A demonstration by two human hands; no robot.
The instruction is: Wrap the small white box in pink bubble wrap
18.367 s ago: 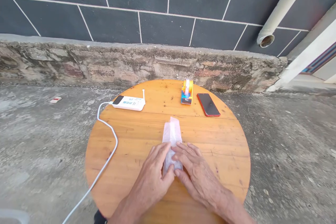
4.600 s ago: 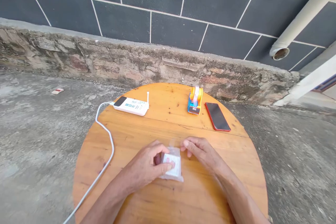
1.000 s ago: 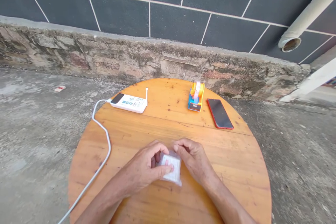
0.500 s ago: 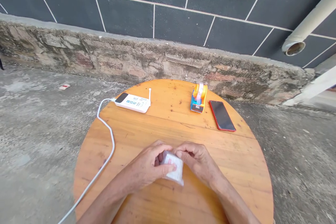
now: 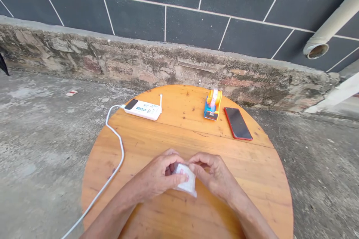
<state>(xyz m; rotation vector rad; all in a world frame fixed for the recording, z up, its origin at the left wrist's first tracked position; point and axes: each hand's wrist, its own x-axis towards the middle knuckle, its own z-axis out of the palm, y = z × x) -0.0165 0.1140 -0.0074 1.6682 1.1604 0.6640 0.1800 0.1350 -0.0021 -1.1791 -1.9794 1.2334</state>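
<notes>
Above the near part of the round wooden table (image 5: 157,138), my left hand (image 5: 161,171) holds a small whitish packet (image 5: 188,185) in clear plastic wrap, with pinkish marks on its face. The thumb lies across its front and the fingers are behind it. My right hand (image 5: 210,171) pinches the packet's upper right edge between thumb and forefinger. What exactly lies between those fingertips is too small to make out, and the packet's contents cannot be told.
A white power bank (image 5: 143,109) with a white cable (image 5: 121,145) lies at the table's back left. At the back right are a blue and orange tape dispenser (image 5: 212,106) and a red-edged phone (image 5: 238,123). A stone-based wall (image 5: 168,61) stands behind.
The packet has tilted slightly between my hands, and my right fingertips have shifted a little at its upper edge. The view has moved slightly; the things on the table stay put.
</notes>
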